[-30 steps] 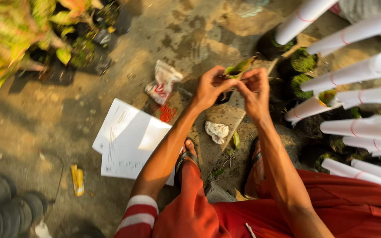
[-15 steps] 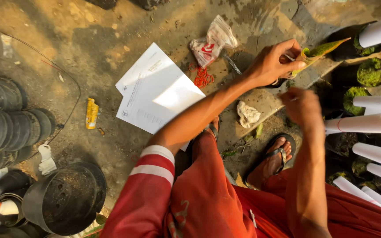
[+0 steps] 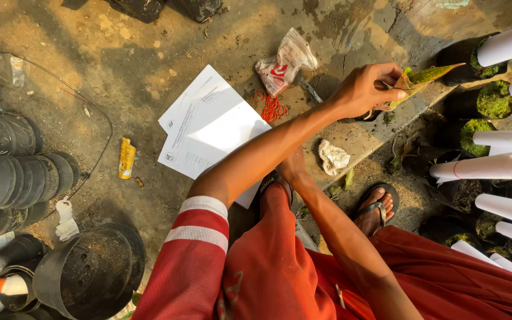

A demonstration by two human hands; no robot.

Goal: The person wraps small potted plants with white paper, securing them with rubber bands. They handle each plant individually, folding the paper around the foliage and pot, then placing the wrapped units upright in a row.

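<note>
My left hand [image 3: 362,90] reaches out to the upper right and grips the green-yellow leaves of a small plant [image 3: 428,74] in a black pot. My right arm crosses beneath the left forearm. My right hand [image 3: 294,168] is mostly hidden there, low by the edge of the white paper sheets [image 3: 208,124] on the ground. Its fingers do not show. A bunch of red rubber bands [image 3: 274,108] and a clear plastic bag [image 3: 285,64] lie just beyond the papers.
Stacked black pots [image 3: 13,172] line the left, with a black bucket [image 3: 90,272] below. Several plants rolled in white paper [image 3: 487,168] and mossy pots [image 3: 496,98] crowd the right. A crumpled white rag [image 3: 333,157], a yellow tube [image 3: 127,157] and my sandalled foot [image 3: 377,208] are on the ground.
My right hand left the plant, dropped and swung left under my left forearm toward the papers. My left hand kept hold of the leaves. The view turned left.
</note>
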